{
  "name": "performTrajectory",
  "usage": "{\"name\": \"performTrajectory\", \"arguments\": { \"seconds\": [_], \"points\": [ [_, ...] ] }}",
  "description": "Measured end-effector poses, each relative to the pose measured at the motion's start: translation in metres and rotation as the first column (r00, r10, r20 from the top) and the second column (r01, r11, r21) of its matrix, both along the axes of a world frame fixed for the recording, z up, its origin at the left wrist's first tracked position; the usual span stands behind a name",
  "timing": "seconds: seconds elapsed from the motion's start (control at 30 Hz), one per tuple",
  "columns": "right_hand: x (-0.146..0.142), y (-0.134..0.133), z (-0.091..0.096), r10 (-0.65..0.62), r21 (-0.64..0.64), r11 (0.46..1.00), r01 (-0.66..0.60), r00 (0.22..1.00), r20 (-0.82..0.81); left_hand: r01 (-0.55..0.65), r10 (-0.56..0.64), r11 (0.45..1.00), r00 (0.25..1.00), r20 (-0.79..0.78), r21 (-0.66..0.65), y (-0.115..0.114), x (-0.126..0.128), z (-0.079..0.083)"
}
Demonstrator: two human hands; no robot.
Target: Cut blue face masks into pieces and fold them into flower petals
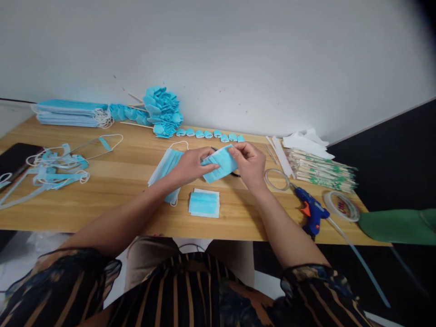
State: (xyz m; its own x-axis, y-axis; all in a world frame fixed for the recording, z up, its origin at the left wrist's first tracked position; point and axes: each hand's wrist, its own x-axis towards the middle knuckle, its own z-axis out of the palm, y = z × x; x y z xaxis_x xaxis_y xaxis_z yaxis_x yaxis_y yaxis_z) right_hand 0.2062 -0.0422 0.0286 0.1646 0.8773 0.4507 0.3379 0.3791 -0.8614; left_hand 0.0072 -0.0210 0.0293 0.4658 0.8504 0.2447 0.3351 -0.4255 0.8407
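Observation:
Both my hands hold a light blue piece of mask fabric (220,162) above the wooden table (112,190). My left hand (191,165) pinches its left end, and my right hand (250,163) grips its upper right corner. A whole blue face mask (165,167) lies under my left wrist. Small cut blue squares (204,203) are stacked just in front of my hands. Something dark lies on the table under the held piece, mostly hidden.
At the back stand a stack of masks (68,113), blue fabric flowers on sticks (160,111) and a row of small blue rolls (209,133). Cut ear loops and strips (56,165) lie left. Right: tape rolls (276,179), blue glue gun (311,210), wrapped chopsticks (320,170), white scraps.

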Motion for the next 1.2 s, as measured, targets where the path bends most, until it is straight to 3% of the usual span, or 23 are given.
{"name": "performTrajectory", "arguments": {
  "seconds": [0.23,0.87,1.2],
  "points": [
    [0.005,0.003,0.002,-0.066,0.038,0.997,0.068,0.997,-0.039,-0.044,0.044,0.998,0.999,0.003,-0.04,0.008,-0.003,-0.008],
    [0.005,0.008,0.0,-0.079,0.067,0.994,0.09,0.986,-0.146,-0.035,0.031,0.998,0.997,-0.071,-0.048,0.005,-0.002,0.002],
    [0.006,0.004,0.001,-0.123,0.148,0.982,0.12,0.992,0.011,0.007,-0.009,0.999,0.998,-0.06,-0.035,0.007,-0.002,-0.001]
  ]
}}
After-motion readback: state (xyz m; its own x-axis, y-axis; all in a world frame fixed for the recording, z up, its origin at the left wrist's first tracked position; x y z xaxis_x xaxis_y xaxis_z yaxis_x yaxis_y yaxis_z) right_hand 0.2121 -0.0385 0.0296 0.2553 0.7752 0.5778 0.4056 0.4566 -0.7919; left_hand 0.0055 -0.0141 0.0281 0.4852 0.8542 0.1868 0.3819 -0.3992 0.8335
